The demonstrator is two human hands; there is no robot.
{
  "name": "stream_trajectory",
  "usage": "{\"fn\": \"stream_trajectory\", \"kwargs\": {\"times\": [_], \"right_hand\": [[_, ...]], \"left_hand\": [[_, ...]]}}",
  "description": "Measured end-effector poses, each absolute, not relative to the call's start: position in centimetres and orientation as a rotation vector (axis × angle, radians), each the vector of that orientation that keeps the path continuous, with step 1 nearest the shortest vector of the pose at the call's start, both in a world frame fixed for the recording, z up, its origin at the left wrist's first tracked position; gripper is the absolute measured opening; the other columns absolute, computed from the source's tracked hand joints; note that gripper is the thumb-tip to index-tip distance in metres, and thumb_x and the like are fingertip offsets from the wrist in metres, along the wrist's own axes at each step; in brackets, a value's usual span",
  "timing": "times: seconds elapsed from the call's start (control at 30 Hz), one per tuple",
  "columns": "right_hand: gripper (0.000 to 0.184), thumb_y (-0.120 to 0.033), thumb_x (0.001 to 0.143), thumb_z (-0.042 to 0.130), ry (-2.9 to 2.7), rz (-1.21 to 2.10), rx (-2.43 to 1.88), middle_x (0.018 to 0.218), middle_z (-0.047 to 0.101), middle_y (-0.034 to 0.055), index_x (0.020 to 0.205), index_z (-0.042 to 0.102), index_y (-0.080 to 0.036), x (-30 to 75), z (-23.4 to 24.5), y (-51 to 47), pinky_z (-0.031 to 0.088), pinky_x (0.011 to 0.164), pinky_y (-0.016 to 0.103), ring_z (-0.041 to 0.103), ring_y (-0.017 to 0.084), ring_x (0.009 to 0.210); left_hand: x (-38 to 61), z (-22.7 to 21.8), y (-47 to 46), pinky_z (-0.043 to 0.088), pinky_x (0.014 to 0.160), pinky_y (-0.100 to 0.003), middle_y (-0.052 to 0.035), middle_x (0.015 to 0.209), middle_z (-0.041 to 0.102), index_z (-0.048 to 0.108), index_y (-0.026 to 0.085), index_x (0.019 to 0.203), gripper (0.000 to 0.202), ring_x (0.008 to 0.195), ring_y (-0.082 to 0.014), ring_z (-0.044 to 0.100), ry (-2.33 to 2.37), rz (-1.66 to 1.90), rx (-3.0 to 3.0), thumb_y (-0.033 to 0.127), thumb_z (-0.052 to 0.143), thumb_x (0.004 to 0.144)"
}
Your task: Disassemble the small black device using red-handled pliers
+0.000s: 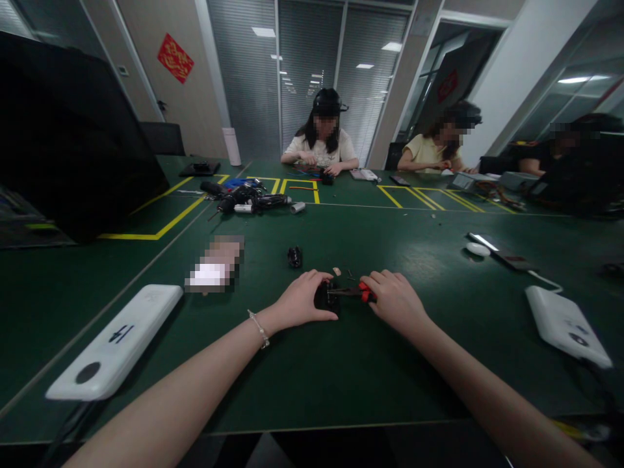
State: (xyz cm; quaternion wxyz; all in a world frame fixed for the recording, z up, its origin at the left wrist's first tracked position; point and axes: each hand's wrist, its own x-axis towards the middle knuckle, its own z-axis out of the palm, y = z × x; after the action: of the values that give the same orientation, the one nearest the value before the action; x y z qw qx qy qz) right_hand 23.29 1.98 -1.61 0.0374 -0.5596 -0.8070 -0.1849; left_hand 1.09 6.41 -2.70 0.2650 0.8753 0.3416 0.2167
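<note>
My left hand [305, 299] is closed around a small black boxy part [325, 300], thumb on the near side and fingers on the far side. What the part is I cannot make out. From the right, my right hand [394, 298] grips red-handled pliers [366, 292], whose narrow dark jaws point left and reach the black part. Just beyond the hands lie a small tan piece [337, 271] and some thin dark bits [350, 274]. A small black piece [294, 257] with an uneven surface sits farther off, left of centre.
A white device [141, 325] and a blurred-out phone-like object [217, 263] lie left. Another white device [565, 325], a phone [502, 253] and a white disc [478, 249] lie right. Black cables [248, 198] and a dark monitor [73, 136] stand beyond. Several people sit across the table.
</note>
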Motion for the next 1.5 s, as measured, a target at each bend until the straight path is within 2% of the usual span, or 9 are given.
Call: {"fn": "stream_trajectory", "kwargs": {"times": [0.37,0.6,0.83,1.07,1.33,1.5], "right_hand": [[0.036,-0.018,0.066,0.055,-2.475,-0.557,-1.726,0.095,0.059,0.0078,0.102,0.056,-0.018,23.26,-1.50,1.96,0.037,0.071,0.035,0.050,0.021,0.084],[0.040,-0.018,0.065,0.057,-2.483,-0.572,-1.723,0.098,0.059,0.0076,0.105,0.055,-0.016,23.17,-1.31,1.91,0.037,0.073,0.035,0.049,0.022,0.086],[0.034,-0.018,0.066,0.054,-2.466,-0.519,-1.724,0.091,0.060,0.0061,0.100,0.057,-0.019,23.25,-1.67,2.03,0.037,0.069,0.033,0.050,0.020,0.081],[0.038,-0.017,0.065,0.057,-2.470,-0.619,-1.704,0.096,0.059,0.0079,0.103,0.056,-0.018,23.17,-1.44,1.81,0.037,0.072,0.036,0.049,0.022,0.084],[0.034,-0.018,0.067,0.055,-2.463,-0.464,-1.788,0.093,0.060,0.0067,0.102,0.057,-0.018,22.90,-1.20,1.77,0.038,0.071,0.034,0.050,0.020,0.082],[0.036,-0.018,0.066,0.056,-2.468,-0.476,-1.788,0.094,0.059,0.0070,0.102,0.057,-0.016,22.87,-1.14,1.82,0.037,0.072,0.034,0.050,0.021,0.083]], "left_hand": [[1.11,-2.50,6.32,0.042,0.081,-0.041,-0.0064,0.107,0.050,0.043,0.023,0.115,0.068,0.098,-0.0263,0.050,0.935,0.580,2.324,0.043,0.072,0.056],[1.08,-2.47,6.31,0.043,0.080,-0.040,-0.0066,0.107,0.050,0.043,0.022,0.114,0.067,0.097,-0.0261,0.049,0.928,0.574,2.332,0.045,0.071,0.057],[1.21,-2.83,6.46,0.041,0.081,-0.042,-0.0073,0.106,0.050,0.043,0.022,0.115,0.070,0.096,-0.0271,0.049,0.938,0.587,2.364,0.047,0.071,0.056],[1.23,-2.79,6.42,0.041,0.081,-0.041,-0.0069,0.105,0.050,0.044,0.022,0.114,0.069,0.095,-0.0265,0.050,0.929,0.602,2.358,0.046,0.071,0.055],[1.06,-2.62,6.41,0.042,0.080,-0.040,-0.0062,0.105,0.050,0.044,0.022,0.114,0.068,0.095,-0.0255,0.050,0.928,0.585,2.353,0.047,0.070,0.056],[1.05,-2.73,6.44,0.043,0.080,-0.039,-0.0060,0.106,0.050,0.043,0.022,0.114,0.069,0.095,-0.0250,0.050,0.922,0.586,2.364,0.047,0.071,0.056]]}}
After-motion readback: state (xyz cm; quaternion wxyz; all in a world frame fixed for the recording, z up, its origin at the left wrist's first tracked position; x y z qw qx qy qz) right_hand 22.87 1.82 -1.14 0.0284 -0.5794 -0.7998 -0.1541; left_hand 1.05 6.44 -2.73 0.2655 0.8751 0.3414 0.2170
